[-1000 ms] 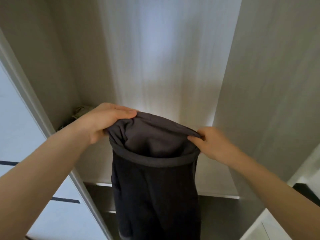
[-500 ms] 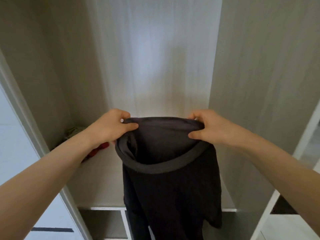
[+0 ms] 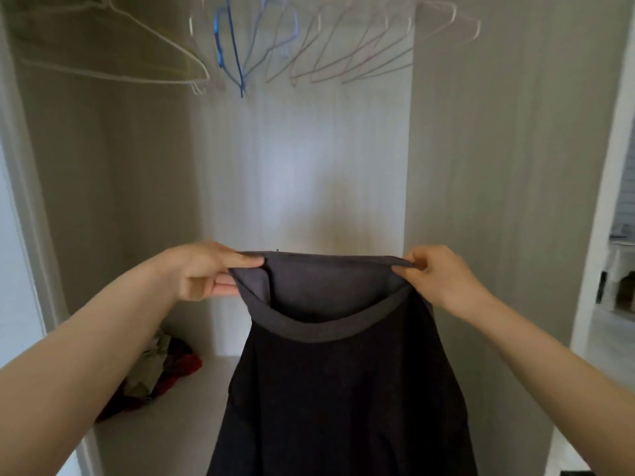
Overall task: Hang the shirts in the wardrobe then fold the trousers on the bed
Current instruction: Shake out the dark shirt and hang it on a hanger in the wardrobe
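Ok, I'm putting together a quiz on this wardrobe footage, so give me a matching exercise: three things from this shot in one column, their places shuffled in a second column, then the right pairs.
Things
1. dark shirt
2. blue hanger
3. crumpled clothes

Places
A. lying on the wardrobe shelf, lower left
B. hanging up top, near the middle
C. held up by its banded edge between the left hand and the right hand

Pairs: 1-C, 2-B, 3-A
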Tool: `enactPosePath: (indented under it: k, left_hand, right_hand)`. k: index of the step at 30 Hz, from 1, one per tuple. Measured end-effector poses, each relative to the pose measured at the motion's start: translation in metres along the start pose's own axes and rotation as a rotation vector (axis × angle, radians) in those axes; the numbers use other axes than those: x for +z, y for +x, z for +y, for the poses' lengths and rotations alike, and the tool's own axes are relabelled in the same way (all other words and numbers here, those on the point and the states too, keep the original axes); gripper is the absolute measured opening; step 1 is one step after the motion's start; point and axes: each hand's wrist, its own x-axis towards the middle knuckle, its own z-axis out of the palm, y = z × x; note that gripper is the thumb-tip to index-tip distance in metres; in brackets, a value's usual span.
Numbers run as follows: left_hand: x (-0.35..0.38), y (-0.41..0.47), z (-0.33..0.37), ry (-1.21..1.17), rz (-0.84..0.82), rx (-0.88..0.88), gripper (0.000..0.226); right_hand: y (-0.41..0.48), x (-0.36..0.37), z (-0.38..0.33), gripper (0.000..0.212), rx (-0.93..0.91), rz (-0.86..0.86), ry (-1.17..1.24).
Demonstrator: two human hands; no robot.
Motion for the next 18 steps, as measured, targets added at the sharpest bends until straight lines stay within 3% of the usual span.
enactPosePath:
  k: [3,7,10,15,18]
  left_hand:
    - [-0.008,0.007,0.011,-0.142,-0.109,0.023,0.067]
    - [-0.002,0.017,0.036,-0.248,-0.051,0.153,0.032]
    - [0.009,0.026,0.055,-0.104,0.090,0.312,0.011]
    - [0.029,0.043,0.086,0.052,0.266,0.506,0.022]
    - [0.035,0.055,0.104,0.061,0.322,0.579,0.022]
  right_hand:
    - [0.015,-0.004,-0.001,0.032,0.011,0.018,0.023]
    - [0.037,-0.003,-0.007,0.026,-0.025,0.017,0.021]
    - [0.049,-0.005,-0.014,0.028,-0.078,-0.035,-0.033]
    - [0.063,-0.017,-0.034,0.014,-0.159,-0.206,-0.012]
    - [0.079,-0.031,-0.046,0.003,-0.210,-0.166,0.014]
